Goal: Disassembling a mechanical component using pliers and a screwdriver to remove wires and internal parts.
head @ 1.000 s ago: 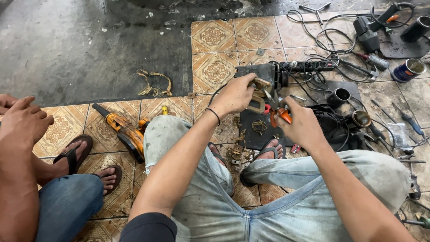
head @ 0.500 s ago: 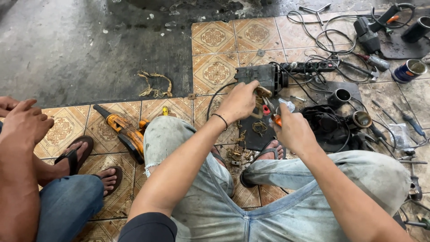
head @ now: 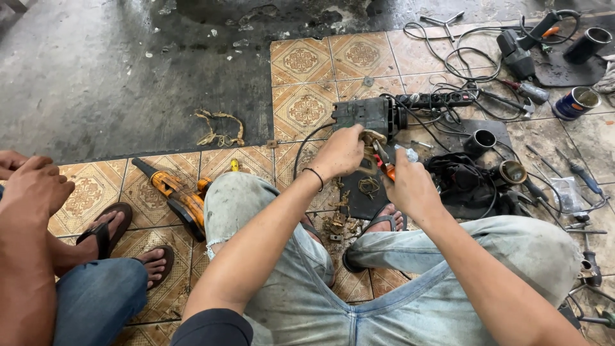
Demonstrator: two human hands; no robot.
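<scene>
At the far left a second person sits cut off by the frame edge: only a forearm, a hand (head: 33,186) resting on a jeans-clad knee, and two feet in dark sandals (head: 106,232) show. Just right of those feet an orange and black power tool (head: 174,196) lies slanted on the patterned floor tiles (head: 301,61), and a frayed scrap of rope (head: 219,127) sits on the bare concrete above it. In the centre, the person's own left hand (head: 341,152) reaches forward from a bent arm, knuckles up, fingers curled down around a brass-coloured part (head: 370,136) at the near end of a dark grey-green motor housing (head: 366,116); how much of that part lies under the palm cannot be made out. The housing is grimy, boxy, and rests on the tiles ahead of the knees, with a black cable trailing from it. The right hand (head: 413,187) is closed around orange-handled pliers (head: 386,168), whose tips meet the same part; the handles are mostly hidden inside the fist. Farther right lies a black power strip (head: 442,99), tangled cables, metal sleeves, a blue tin can (head: 576,102) and screwdrivers (head: 580,173), some clipped by the right edge.
</scene>
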